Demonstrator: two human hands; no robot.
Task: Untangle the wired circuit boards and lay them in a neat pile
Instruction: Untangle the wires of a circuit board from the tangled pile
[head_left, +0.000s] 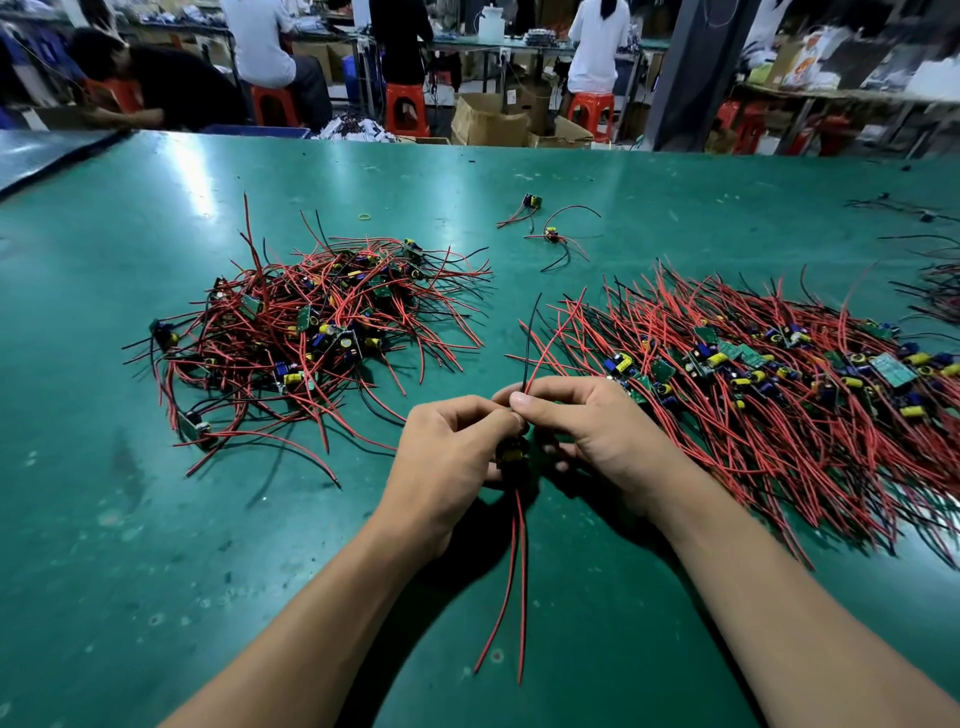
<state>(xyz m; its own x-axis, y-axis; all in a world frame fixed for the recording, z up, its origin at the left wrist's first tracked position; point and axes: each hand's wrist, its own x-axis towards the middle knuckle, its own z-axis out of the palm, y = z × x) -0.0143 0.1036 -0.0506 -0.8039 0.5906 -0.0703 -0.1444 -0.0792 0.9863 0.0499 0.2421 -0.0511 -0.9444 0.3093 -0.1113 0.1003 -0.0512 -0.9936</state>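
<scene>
Progress maybe past half: neat red-wired green circuit-board pile (753, 374) right; tangled heap (311, 332) left remains. Left hand (452, 457), right hand (587, 426) fingers (519, 401) pinching one wired board (511, 457).

A scuffed green work table (156, 519) shines under the lamps, and a small yellow rubber band (365, 216) lies by itself toward its far side. Beyond the far edge stand red plastic stools (407, 110), open cardboard boxes (488, 123) on the floor and a dark grey pillar (691, 73). A person in a black top (176, 88) bends low at the left, and two people in white tops (262, 47) sit at benches farther back, where a white jug (491, 23) stands.
</scene>
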